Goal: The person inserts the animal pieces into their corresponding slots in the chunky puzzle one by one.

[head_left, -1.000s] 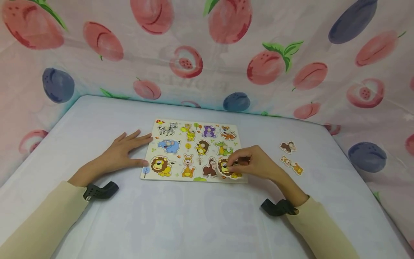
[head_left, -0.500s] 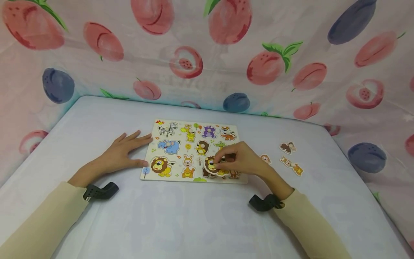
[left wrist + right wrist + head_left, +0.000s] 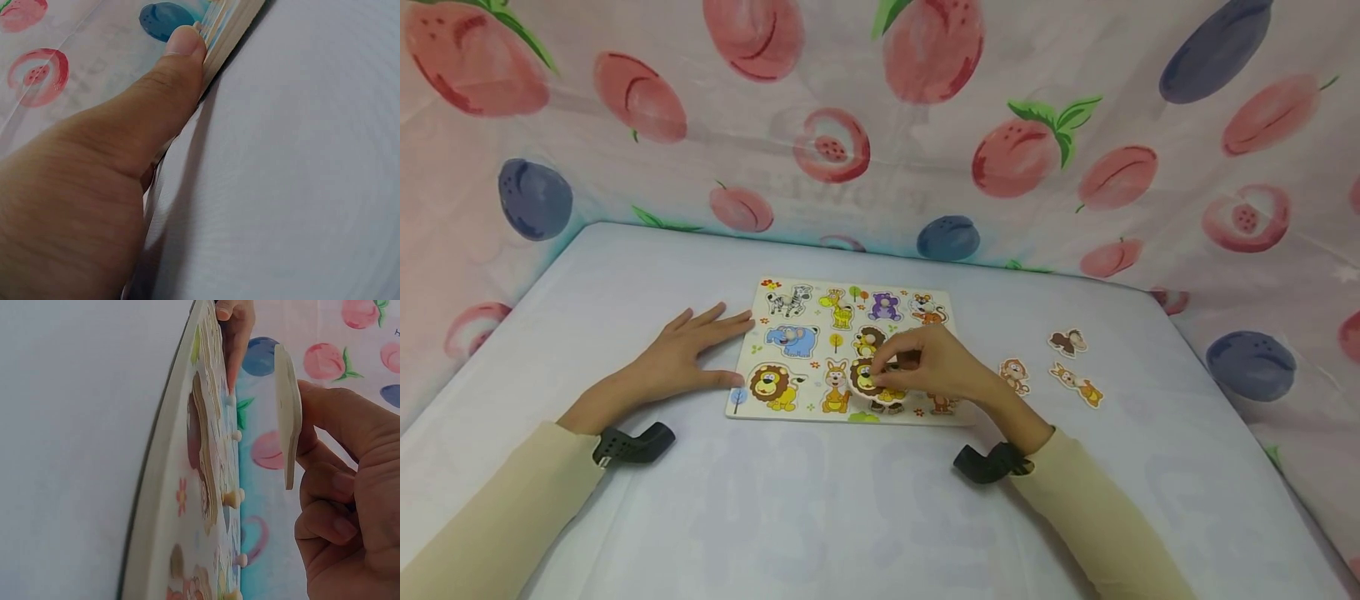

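The right hand pinches a lion piece in its grip, raised clear of the puzzle board, above the lower row. The left hand, its grip loose and fingers spread, touches the board's left edge. Monkey, gorilla and kangaroo pieces lie apart on the bench, to the board's right.

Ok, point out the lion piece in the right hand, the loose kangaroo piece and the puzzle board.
Lion piece (image 3: 862, 377): head view, on the lion's face.
Loose kangaroo piece (image 3: 1083, 389): head view, on its body.
Puzzle board (image 3: 813, 390): head view, on its bare surface.
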`<move>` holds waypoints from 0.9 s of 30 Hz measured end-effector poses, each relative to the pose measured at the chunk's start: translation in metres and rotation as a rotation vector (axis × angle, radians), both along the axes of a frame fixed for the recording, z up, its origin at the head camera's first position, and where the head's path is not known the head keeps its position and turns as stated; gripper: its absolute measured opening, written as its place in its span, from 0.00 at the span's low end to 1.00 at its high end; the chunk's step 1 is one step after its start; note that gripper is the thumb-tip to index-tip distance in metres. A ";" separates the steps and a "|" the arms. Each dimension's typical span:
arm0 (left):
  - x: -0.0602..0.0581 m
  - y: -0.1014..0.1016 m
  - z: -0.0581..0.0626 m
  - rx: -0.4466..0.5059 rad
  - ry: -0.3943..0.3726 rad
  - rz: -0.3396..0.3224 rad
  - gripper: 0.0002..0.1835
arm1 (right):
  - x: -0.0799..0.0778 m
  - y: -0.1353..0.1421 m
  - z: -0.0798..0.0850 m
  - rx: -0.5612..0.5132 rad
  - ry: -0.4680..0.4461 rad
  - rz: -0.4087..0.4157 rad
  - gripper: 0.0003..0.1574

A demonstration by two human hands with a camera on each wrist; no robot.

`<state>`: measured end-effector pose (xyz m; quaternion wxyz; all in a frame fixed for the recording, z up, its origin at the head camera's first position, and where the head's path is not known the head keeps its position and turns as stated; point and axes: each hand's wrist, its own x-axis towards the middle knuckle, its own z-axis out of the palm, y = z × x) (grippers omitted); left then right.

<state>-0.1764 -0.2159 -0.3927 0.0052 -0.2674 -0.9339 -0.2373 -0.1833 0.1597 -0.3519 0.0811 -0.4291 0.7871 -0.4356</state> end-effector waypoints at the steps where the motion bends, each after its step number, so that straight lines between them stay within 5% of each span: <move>1: 0.000 0.000 0.000 -0.001 0.002 -0.002 0.46 | -0.001 -0.001 0.000 -0.004 0.004 0.007 0.04; 27: -0.001 -0.001 0.000 -0.013 0.000 -0.009 0.47 | -0.007 -0.049 -0.012 0.038 0.044 -0.020 0.02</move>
